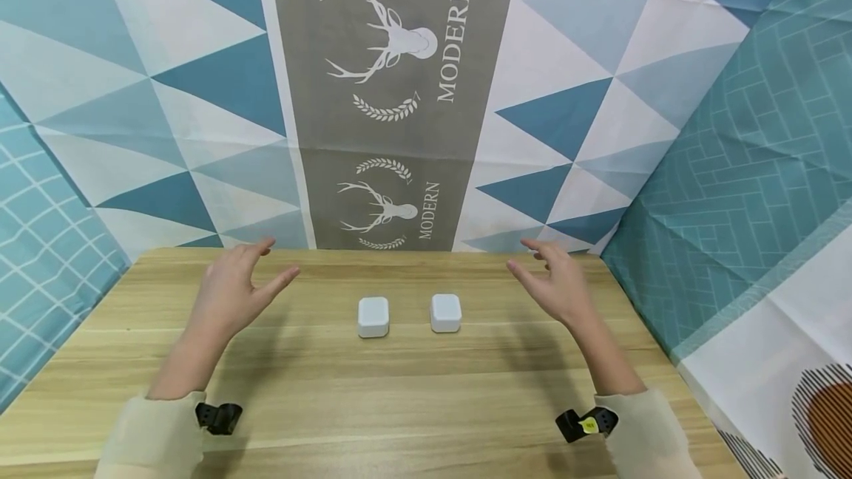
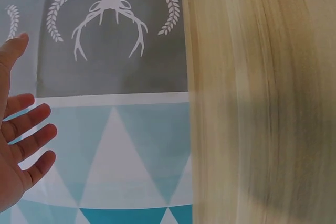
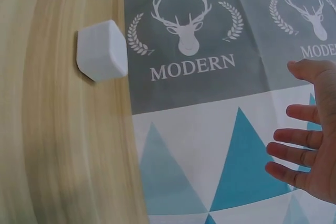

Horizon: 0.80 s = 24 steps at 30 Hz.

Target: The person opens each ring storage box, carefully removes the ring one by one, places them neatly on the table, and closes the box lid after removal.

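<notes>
Two hands were poised above a wood-grained table point(image 1: 399, 405), as I saw them from within the room. The left hand point(image 1: 233, 288), left of centre in the head view, had its thumb spread wide from its fingers; the right hand point(image 1: 551, 283), right of centre, was likewise wide. Near the middle of the frame, between the hands, a left block point(image 1: 373, 317) and a right block point(image 1: 446, 313), both white with rounded edges, rested on the wood, apart from each other and from the hands. Behind the far edge rose a patterned cloth point(image 1: 549, 120), filling the upper frame with blue triangles and a grey panel point(image 1: 393, 131) of deer heads lettered MODERN. A gridded blue cloth point(image 1: 40, 242) bounded the left side; a teal cloth point(image 1: 725, 191) bounded the right. At lower left and lower right, pale sleeves point(image 1: 156, 427) met black wrist devices point(image 1: 219, 418). Soft shadows point(image 1: 256, 361) darkened the tabletop near both forearms.
</notes>
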Tool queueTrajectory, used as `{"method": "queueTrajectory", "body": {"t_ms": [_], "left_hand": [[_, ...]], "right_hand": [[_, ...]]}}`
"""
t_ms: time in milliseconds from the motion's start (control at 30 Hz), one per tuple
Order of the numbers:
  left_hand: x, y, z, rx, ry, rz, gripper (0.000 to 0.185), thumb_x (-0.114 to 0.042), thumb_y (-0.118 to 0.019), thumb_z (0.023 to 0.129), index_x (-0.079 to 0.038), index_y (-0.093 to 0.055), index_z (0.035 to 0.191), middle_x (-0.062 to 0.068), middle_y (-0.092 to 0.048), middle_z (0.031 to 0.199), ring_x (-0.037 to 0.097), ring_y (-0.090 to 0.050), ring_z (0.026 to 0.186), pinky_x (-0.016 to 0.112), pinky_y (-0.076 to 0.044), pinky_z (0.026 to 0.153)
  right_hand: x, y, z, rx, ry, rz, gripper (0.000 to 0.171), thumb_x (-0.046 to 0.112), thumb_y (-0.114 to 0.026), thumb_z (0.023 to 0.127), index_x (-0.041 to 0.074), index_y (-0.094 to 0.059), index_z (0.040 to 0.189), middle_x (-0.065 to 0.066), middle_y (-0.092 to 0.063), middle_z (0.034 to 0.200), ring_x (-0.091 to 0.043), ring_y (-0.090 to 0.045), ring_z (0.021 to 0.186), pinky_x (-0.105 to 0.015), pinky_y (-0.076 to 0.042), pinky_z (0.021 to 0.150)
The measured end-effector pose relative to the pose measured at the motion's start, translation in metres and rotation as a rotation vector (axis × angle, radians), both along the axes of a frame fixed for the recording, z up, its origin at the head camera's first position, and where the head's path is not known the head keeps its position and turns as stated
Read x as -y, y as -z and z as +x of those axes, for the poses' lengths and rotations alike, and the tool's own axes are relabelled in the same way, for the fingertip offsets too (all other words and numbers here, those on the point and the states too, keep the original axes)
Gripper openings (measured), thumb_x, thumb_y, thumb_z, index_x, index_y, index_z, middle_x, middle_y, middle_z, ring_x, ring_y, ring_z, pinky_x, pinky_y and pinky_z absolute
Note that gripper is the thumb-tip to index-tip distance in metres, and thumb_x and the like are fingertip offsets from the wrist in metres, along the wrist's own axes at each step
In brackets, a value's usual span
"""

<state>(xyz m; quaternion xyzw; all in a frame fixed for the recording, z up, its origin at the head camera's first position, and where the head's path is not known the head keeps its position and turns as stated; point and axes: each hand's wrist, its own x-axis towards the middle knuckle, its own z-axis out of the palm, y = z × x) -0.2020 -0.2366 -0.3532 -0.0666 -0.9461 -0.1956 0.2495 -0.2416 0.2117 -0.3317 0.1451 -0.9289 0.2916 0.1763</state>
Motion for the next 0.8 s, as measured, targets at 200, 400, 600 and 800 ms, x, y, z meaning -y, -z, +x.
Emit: {"method": "queueTrajectory", "body": {"t_ms": [200,400,600,800], "left_hand": [[0.0,0.003,0.001,0.0,0.0,0.002,0.065,-0.048,-0.06,0.086,0.0,-0.052,0.128,0.023,-0.062,0.11,0.044,-0.053,0.104,0.065,-0.037,0.083],[0.0,0.011,0.001,-0.009,0.007,0.019,0.063,-0.047,-0.062,0.086,0.0,-0.054,0.126,0.023,-0.062,0.111,0.044,-0.052,0.106,0.065,-0.036,0.086],[-0.002,0.02,0.001,0.012,0.026,0.053,0.064,-0.047,-0.061,0.086,0.001,-0.053,0.127,0.023,-0.062,0.111,0.043,-0.052,0.107,0.062,-0.035,0.09],[-0.005,0.025,0.0,0.021,0.052,0.076,0.065,-0.046,-0.063,0.085,0.001,-0.052,0.128,0.023,-0.063,0.11,0.042,-0.053,0.105,0.059,-0.039,0.088]], "right_hand": [[0.006,0.007,-0.001,-0.006,-0.039,-0.029,0.052,0.04,-0.062,0.088,0.008,-0.056,0.128,-0.017,-0.057,0.123,-0.035,-0.057,0.107,-0.05,-0.048,0.088],[0.012,0.01,-0.001,-0.009,-0.062,-0.046,0.049,0.037,-0.064,0.087,0.008,-0.057,0.127,-0.016,-0.059,0.12,-0.033,-0.058,0.105,-0.049,-0.049,0.087],[0.018,0.013,0.0,0.01,-0.075,-0.05,0.049,0.038,-0.063,0.087,0.009,-0.057,0.127,-0.015,-0.06,0.121,-0.032,-0.059,0.106,-0.048,-0.05,0.087],[0.025,0.017,0.0,0.001,-0.08,-0.06,0.049,0.036,-0.065,0.086,0.007,-0.059,0.125,-0.015,-0.062,0.12,-0.033,-0.06,0.105,-0.047,-0.05,0.087]]}}
